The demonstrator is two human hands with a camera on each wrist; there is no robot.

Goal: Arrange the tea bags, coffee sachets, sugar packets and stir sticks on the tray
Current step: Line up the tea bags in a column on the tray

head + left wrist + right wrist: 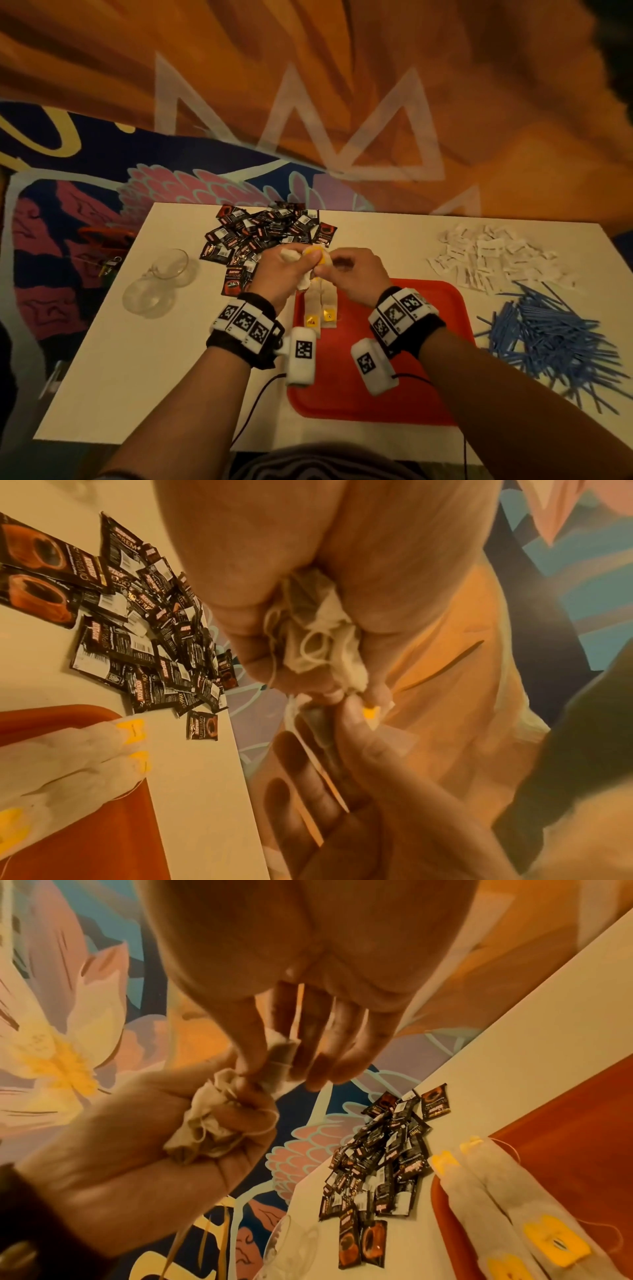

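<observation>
Above the tray's far edge, my left hand [296, 263] grips a crumpled bundle of tea bags [318, 639]. My right hand [327, 270] pinches one tea bag [281, 1056] with a yellow tag [320, 257] at the bundle's end, beside my left fingers. Two tea bags [318, 305] lie side by side at the far left of the red tray [376, 394]. Black coffee sachets [267, 233] are heaped behind my hands. White sugar packets [489, 257] lie at the back right, with blue stir sticks [555, 342] in front of them.
Two clear glass cups [161, 281] stand on the white table [154, 377] to the left. A patterned cloth [68, 240] lies beyond the table's left edge. Cables run from my wrist cameras off the near edge.
</observation>
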